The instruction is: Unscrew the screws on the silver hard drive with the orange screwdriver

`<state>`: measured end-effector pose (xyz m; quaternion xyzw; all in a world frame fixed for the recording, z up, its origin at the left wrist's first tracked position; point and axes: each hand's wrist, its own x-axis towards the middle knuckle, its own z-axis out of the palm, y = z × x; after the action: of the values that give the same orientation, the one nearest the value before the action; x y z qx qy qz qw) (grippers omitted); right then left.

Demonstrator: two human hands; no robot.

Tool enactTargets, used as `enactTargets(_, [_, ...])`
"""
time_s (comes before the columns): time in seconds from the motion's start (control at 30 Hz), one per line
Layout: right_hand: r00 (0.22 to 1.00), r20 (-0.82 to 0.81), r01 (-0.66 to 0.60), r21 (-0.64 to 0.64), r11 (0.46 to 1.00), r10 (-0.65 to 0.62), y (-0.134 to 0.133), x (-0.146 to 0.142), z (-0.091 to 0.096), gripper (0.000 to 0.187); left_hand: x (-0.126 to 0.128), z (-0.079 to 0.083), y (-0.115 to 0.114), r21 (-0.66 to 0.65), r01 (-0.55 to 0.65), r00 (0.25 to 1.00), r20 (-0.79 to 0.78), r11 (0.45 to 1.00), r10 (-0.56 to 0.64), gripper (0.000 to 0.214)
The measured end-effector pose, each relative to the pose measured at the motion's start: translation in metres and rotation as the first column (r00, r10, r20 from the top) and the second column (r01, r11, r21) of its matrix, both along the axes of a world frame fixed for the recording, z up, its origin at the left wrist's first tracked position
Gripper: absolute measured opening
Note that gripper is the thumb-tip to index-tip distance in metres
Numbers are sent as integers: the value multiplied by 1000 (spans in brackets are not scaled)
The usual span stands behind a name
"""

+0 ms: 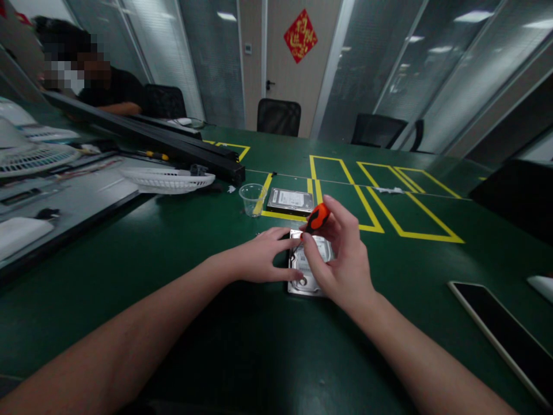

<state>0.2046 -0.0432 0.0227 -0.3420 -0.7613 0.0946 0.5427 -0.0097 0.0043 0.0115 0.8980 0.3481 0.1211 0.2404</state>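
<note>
A silver hard drive lies flat on the green table in front of me. My right hand grips an orange and black screwdriver, its handle tilted up to the right and its thin shaft slanting down to the drive's left part. Whether the tip sits in a screw is too small to tell. My left hand rests at the drive's left edge, fingers stretched and apart, the thumb on its near part. Just beyond lies a second hard drive with a white label.
A clear plastic cup stands left of the second drive. Yellow tape outlines mark the table. At left are a white fan grille, long black bars and a large panel. A phone lies right; a person sits far left.
</note>
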Motion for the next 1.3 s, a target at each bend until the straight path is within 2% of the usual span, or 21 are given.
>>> enactTargets(0.1, [1000, -14, -19, -17, 1000, 18, 0, 0, 1, 78, 0, 0, 0, -14, -9, 1000, -17, 1000, 9, 88])
enactTargets(0.3, [997, 9, 79, 35, 996, -79, 2, 0, 2, 77, 0, 2, 0, -16, -12, 999, -37, 1000, 12, 87])
enactTargets(0.5, [1000, -15, 18, -7, 1000, -18, 2, 0, -2, 79, 0, 2, 0, 12, 10, 1000, -13, 1000, -10, 83])
enactTargets(0.73, [999, -17, 27, -1, 1000, -27, 3, 1, -4, 81, -1, -2, 1, -27, -18, 1000, -24, 999, 18, 87])
enactTargets(1.3, [999, -7, 31, -12, 999, -31, 1, 1, -3, 81, 0, 1, 0, -33, -17, 999, -34, 999, 16, 87])
